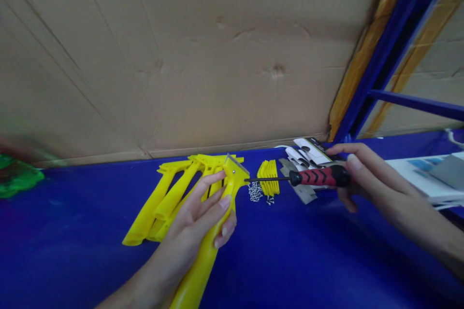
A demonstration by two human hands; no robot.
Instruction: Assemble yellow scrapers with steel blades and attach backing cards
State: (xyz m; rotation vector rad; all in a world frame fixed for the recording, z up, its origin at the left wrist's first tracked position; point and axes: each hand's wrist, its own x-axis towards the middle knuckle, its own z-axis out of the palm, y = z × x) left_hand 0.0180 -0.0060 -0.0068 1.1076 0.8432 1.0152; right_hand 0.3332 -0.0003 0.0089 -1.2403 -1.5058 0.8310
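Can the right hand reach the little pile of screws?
Probably yes: the little pile of screws sits near the tip of the screwdriver in the right hand, with only flat metal blades lying between. It could pass over them.

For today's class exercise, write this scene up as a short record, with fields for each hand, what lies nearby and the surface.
left hand: grips a yellow plastic scraper with a metal blade
right hand: holds a red-and-black screwdriver, its tip close to the scraper's head
nearby: loose small screws, ribbed yellow pieces, more yellow scrapers
surface: blue table

Cardboard sheet (224, 58) lining wall; blue metal shelf frame (377, 53) at right; blue tabletop (65, 246).
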